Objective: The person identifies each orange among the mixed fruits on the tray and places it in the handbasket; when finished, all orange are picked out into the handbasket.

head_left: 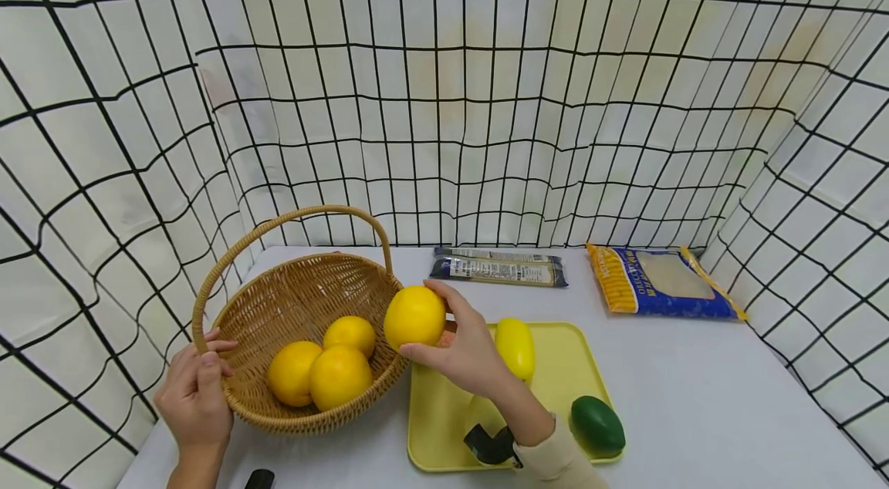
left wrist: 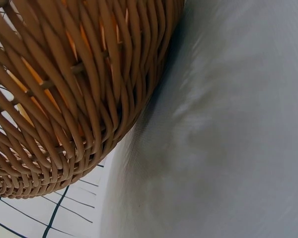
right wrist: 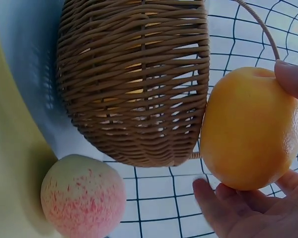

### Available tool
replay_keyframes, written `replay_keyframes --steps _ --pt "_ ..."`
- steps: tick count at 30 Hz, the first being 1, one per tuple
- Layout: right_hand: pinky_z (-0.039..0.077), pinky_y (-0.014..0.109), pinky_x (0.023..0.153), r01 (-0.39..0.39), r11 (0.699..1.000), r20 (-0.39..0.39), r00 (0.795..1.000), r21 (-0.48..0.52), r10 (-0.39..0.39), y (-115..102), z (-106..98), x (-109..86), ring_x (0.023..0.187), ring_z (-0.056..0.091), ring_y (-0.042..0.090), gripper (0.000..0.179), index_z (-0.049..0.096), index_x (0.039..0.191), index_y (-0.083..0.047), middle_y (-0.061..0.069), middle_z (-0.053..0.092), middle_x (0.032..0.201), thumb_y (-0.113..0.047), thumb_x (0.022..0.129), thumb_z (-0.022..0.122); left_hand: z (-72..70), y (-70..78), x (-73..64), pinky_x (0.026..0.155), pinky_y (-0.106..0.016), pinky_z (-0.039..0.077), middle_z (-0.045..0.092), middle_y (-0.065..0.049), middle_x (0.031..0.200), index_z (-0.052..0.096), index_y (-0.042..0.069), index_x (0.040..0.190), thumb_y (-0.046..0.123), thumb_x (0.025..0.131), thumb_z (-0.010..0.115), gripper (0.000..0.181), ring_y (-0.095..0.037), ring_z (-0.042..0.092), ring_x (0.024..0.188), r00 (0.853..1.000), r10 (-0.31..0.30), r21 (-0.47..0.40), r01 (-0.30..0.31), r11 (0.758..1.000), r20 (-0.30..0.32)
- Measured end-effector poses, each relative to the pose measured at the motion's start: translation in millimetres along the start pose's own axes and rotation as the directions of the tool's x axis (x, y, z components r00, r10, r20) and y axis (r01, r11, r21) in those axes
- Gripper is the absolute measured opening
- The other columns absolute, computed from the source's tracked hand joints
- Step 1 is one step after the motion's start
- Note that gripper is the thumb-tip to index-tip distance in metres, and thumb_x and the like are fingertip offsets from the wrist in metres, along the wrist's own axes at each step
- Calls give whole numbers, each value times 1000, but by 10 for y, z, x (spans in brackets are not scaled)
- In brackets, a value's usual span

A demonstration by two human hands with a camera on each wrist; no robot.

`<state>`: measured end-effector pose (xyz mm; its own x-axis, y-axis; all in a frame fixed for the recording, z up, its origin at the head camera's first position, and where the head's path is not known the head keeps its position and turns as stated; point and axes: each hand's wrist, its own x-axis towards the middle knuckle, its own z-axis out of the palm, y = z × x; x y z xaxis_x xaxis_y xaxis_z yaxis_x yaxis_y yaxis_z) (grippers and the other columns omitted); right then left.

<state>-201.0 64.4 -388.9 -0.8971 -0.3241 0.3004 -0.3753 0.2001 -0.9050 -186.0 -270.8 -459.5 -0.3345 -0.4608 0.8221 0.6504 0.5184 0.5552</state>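
A brown wicker basket (head_left: 305, 423) with a tall arched handle stands at the left, tilted toward me, with three oranges (head_left: 342, 379) lying in it. My left hand (head_left: 197, 396) grips its left rim near the foot of the handle, thumb and fingers over the edge. In my right hand (head_left: 467, 346) is another orange (head_left: 414, 318), held between thumb and fingers at the basket's right rim. The right wrist view has this orange (right wrist: 253, 129) right beside the basket wall (right wrist: 134, 84). My left hand is outside the left wrist view, which shows the basket's woven underside (left wrist: 74, 94).
A yellow tray (head_left: 434, 443) bears a long yellow fruit (head_left: 515, 349), a dark green fruit (head_left: 597, 426), a dark curved piece (head_left: 489, 444) and a pink-speckled peach (right wrist: 83, 198). Behind lie a flat dark packet (head_left: 500, 268) and a blue-and-yellow bag (head_left: 667, 284). Netting over white cloth surrounds the table.
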Motion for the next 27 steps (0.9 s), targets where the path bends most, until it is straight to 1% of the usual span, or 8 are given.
replay_keyframes --steps 5,8,14,17,20,23,24,27 --pt "51 35 94 30 999 23 999 -33 -29 -55 86 73 114 55 15 83 38 147 -24 -4 50 137 -29 77 82 -8 11 6 99 -22 45 70 12 85 51 1 52 0 90 50 38 -11 65 102 1000 -4 1 4 1000 0" --pt "50 35 94 43 997 48 998 -58 -41 -65 146 134 115 54 13 83 38 147 -24 -6 50 137 -32 76 82 -7 13 8 99 -23 45 70 11 84 51 1 52 0 89 51 38 -10 65 102 1000 -2 0 2 1000 0" --pt "50 32 92 50 983 77 996 -178 -36 -8 294 216 116 54 12 86 39 147 -24 -8 48 140 -42 75 82 -2 6 -7 99 -22 45 70 12 85 52 2 52 1 89 51 37 -10 65 102 1000 -8 14 8 1000 3" --pt "50 33 93 61 964 77 996 -259 -42 28 356 243 116 54 12 85 40 146 -26 -8 48 141 -44 74 82 2 8 -14 99 -22 45 70 12 85 52 2 52 1 89 51 37 -10 65 102 1000 -13 9 13 1000 3" --pt "49 36 91 69 932 71 996 -356 -47 45 401 263 116 52 13 84 40 146 -30 -8 49 139 -46 74 81 6 8 -17 99 -22 45 69 14 85 52 3 52 1 89 51 37 -10 65 102 1000 -19 14 19 1000 2" --pt "48 36 86 56 897 61 998 -439 -33 33 426 275 114 50 14 84 39 145 -33 -10 50 138 -48 74 80 7 5 -17 99 -21 45 69 14 86 52 2 52 1 89 51 37 -9 65 102 1000 -18 19 18 1000 3" --pt "48 35 85 50 891 59 998 -451 -26 27 432 279 113 50 15 84 39 145 -32 -9 50 138 -48 74 80 6 2 -16 99 -22 45 70 14 85 52 2 52 1 89 51 37 -9 65 102 1000 -15 16 15 1000 1" --pt "48 36 87 34 888 63 998 -460 -5 11 449 294 118 47 17 85 39 146 -30 -8 48 140 -46 74 81 0 -5 -13 99 -22 45 70 13 85 52 2 52 0 88 51 37 -10 65 102 1000 -8 12 8 1000 -1"
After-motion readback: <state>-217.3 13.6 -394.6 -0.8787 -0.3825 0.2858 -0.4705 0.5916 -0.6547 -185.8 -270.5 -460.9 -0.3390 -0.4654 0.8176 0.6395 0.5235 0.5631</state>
